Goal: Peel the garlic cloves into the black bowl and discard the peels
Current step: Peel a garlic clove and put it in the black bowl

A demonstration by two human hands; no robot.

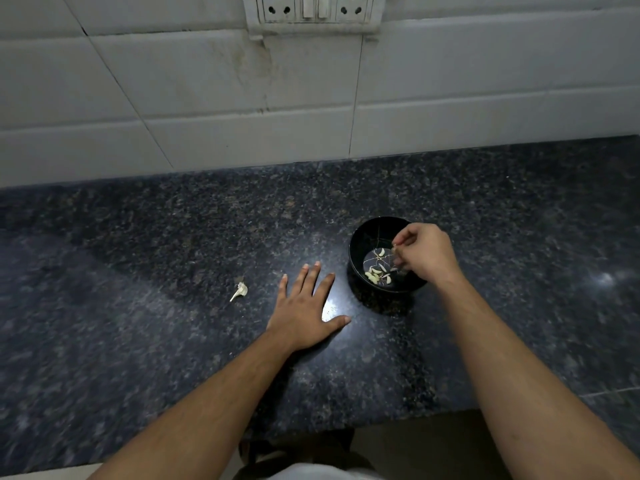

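Observation:
A black bowl (358, 251) stands on the dark granite counter (173, 237) right of centre. Several pale peeled garlic cloves (375, 273) lie on its bottom, with a few thin bits of peel among them. My right hand (426, 252) hovers over the bowl's right rim, its fingers curled and pinched together on something small that I cannot make out. Just left of the bowl, my left hand (304, 310) lies flat on the counter with fingers spread and straight. A small garlic remnant with its stalk and skin (239, 291) lies on the counter left of that hand.
A white tiled wall (207, 98) rises behind the counter, with a socket and switch plate (313, 12) at the top. The counter's front edge (346, 427) runs across the bottom, near my body.

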